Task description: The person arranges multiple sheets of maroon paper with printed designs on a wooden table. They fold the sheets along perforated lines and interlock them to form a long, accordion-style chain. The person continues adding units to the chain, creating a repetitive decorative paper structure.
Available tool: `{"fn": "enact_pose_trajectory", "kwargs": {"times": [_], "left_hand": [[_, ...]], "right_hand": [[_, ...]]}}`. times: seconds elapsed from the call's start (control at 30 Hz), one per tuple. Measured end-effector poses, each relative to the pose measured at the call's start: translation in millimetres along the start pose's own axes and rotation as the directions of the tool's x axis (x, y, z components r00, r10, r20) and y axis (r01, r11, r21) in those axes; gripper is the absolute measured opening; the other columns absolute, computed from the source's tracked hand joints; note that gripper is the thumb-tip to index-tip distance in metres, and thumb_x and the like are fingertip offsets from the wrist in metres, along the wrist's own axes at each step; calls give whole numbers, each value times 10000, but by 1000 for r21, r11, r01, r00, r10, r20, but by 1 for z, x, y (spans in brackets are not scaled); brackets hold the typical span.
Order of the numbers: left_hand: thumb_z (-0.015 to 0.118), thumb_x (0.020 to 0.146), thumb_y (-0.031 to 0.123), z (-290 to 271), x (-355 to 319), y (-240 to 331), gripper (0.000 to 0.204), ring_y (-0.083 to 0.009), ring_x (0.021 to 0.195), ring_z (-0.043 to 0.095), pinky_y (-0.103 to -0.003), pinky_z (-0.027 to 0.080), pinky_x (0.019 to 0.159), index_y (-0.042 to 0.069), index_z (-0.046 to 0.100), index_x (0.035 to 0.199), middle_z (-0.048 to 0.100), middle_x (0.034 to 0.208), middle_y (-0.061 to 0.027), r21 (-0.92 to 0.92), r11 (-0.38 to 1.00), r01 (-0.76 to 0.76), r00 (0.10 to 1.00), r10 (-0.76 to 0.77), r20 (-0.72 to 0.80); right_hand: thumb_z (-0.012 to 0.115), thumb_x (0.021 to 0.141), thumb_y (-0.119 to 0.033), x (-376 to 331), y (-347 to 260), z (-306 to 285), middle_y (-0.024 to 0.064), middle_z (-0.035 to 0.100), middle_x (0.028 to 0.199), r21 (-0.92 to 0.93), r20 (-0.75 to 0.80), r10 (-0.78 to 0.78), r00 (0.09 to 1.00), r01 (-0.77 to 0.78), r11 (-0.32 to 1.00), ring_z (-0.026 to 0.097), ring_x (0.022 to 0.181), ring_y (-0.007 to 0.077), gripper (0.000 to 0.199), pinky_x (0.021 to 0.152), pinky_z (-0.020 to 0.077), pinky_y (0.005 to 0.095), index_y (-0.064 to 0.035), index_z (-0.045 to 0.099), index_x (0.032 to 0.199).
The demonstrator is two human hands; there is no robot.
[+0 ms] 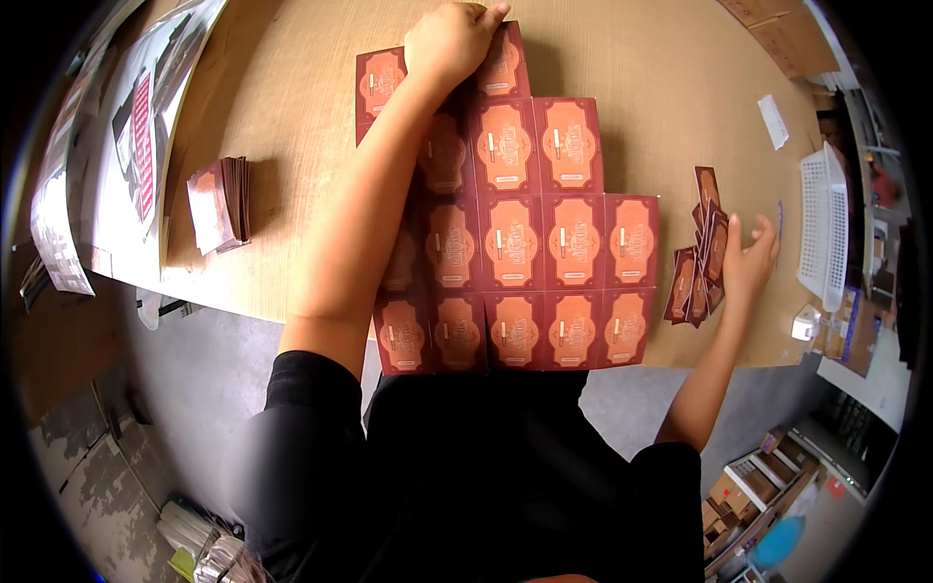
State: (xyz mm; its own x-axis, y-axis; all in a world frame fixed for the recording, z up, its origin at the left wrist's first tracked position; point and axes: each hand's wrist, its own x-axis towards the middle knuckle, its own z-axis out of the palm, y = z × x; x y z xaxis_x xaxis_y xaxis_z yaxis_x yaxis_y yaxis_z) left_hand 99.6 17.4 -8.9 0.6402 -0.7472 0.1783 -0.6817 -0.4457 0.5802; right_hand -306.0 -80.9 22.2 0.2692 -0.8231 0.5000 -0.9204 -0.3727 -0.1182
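Observation:
A stepped sheet of joined dark red cards (511, 231) with orange panels lies in front of me, its near edge by my body. At its far end my left hand (449, 41) is closed, knuckles up, gripping the sheet's upper edge; most of its fingertips are hidden. My left forearm crosses over the sheet's left columns and covers part of them. To the right, a loose, fanned pile of small dark red cards (697, 277) lies on the table. My right hand (750, 257) is beside that pile, fingers apart, holding nothing that I can see.
On the left of the wooden table (292, 58) stands a neat stack of similar cards (222, 204). Large white printed sheets (136, 136) lie at the far left. A white basket (822, 228) and a white paper slip (773, 121) are at the right. A cardboard box (782, 34) sits far right.

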Motion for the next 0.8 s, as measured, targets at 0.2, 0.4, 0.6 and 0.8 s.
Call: {"fn": "enact_pose_trajectory", "kwargs": {"times": [0.2,0.4,0.6,0.8], "left_hand": [[411,852,533,9,-9,5,509,-330,696,602,-424,461,636,91,645,763,622,690,-143,87,996,-21,999,24,-43],[408,854,527,4,-14,9,512,-324,677,599,-426,456,628,90,642,727,617,665,-130,93,995,-47,997,53,-62],[403,870,479,9,-17,12,448,-253,612,594,-399,366,712,153,655,696,627,650,-65,230,969,-89,994,101,-43],[412,866,480,13,-19,14,445,-236,596,593,-407,352,718,150,648,684,628,645,-60,239,966,-100,993,114,-44]], "right_hand": [[519,886,-252,26,-137,4,104,619,987,558,218,-447,868,264,786,605,888,219,280,756,475,311,-19,553,1037],[439,905,-360,39,-235,38,146,582,672,550,546,-694,470,424,719,583,632,293,396,599,466,383,-21,559,738],[452,909,-308,24,-227,41,163,475,526,525,441,-723,531,501,688,482,479,326,398,501,399,402,-8,485,649],[477,897,-311,18,-222,39,119,507,491,501,401,-706,584,505,702,524,447,259,385,479,438,376,-43,521,624]]}}
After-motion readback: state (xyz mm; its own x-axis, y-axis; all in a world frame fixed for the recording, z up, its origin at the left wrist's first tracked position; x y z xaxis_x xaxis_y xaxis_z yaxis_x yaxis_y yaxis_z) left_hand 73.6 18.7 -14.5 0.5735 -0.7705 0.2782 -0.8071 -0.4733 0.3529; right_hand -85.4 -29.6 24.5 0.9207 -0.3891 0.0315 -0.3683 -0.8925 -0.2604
